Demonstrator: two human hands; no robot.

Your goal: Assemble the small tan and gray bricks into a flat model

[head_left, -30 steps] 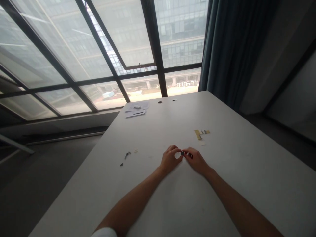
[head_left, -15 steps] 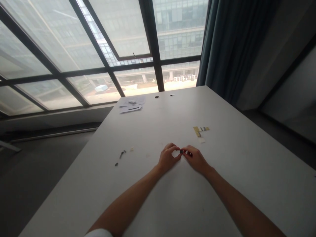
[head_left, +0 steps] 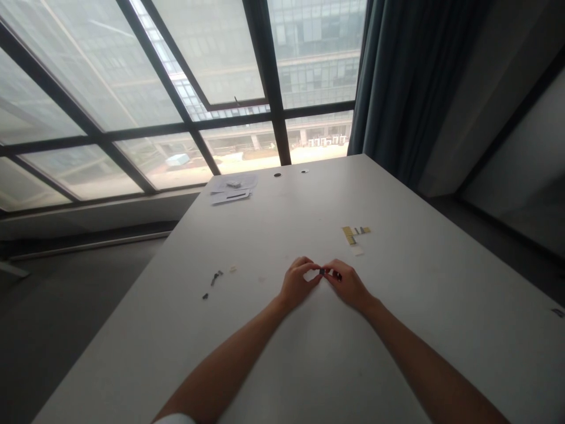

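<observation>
Between my two hands is a small dark block-like piece [head_left: 322, 271], too small to name more closely. My left hand [head_left: 298, 279] pinches its left side with thumb and forefinger. From the right, the fingertips of my right hand [head_left: 346, 281] grip the same piece. Beyond my right hand lie flat yellow and grey strips [head_left: 348, 234] in an angled group, with a pale slip [head_left: 357, 251] at the near end. Left of my left hand are several small dark pieces [head_left: 215, 277] and a small cream piece [head_left: 233, 269].
Papers [head_left: 232, 189] with a small object on top lie at the far left of the white table [head_left: 282, 218]. Two round holes [head_left: 277, 175] sit near its far edge. A dark item [head_left: 558, 312] shows at the right edge. Windows and a dark curtain [head_left: 397, 88] stand behind.
The view has shifted slightly, so the table things appear a little further left. My left thumb and forefinger have closed in nearer to the dark piece; both hands still hold it.
</observation>
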